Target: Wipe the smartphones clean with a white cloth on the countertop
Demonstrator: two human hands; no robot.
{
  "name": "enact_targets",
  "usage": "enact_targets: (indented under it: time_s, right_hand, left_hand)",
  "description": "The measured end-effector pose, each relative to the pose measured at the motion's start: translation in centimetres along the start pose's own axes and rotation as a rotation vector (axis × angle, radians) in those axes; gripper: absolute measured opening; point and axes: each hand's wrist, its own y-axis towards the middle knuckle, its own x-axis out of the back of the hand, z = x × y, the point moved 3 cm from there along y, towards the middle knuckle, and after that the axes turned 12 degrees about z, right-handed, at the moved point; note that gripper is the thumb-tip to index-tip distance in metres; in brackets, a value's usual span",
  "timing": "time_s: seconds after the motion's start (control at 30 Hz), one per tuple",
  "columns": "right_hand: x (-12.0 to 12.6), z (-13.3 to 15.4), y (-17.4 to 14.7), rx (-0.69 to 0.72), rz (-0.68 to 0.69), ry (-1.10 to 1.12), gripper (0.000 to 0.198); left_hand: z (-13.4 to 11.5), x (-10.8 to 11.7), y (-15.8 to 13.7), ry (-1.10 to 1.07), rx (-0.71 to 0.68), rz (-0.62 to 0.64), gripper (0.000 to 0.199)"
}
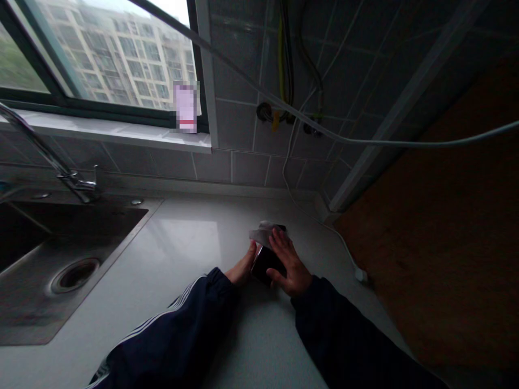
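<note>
A dark, glossy smartphone [266,263] is on the white countertop between my hands. My left hand [242,267] grips its left edge, the thumb pointing up along the side. A thin greyish cloth or tissue [260,233] lies bunched over the phone's far part. My right hand [292,268] presses that cloth against the phone with its fingers laid over it, while the thumb stays apart over the near part of the screen. The far end of the phone is mostly covered by the cloth and fingers.
To the left is a steel sink [133,229] with a chrome faucet [79,183]. A white cable [344,139] hangs across the view, and a plug [360,274] lies at the right. A wooden panel [446,243] bounds the right. A blurred pinkish item [186,108] stands on the windowsill.
</note>
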Motion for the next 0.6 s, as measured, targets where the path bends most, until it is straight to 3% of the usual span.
enact_targets:
  time_s: [0.2,0.27,0.4,0.6]
  right_hand:
    - [-0.4,2.0,-0.3,0.130,0.221,0.077,0.081]
    - [-0.3,2.9,-0.4,0.173,0.253,0.118,0.075]
    - [0.0,4.2,-0.7,0.213,0.273,0.154,0.067]
    - [-0.3,4.0,-0.6,0.230,0.230,0.078,0.069]
  left_hand:
    - [0.5,1.0,-0.2,-0.113,0.115,-0.122,0.098]
    - [0.2,1.0,-0.1,-0.112,0.085,-0.149,0.097]
    - [-0.7,1.3,0.3,-0.076,-0.043,-0.140,0.087]
    - [-0.4,2.0,0.7,0.036,-0.029,-0.123,0.079]
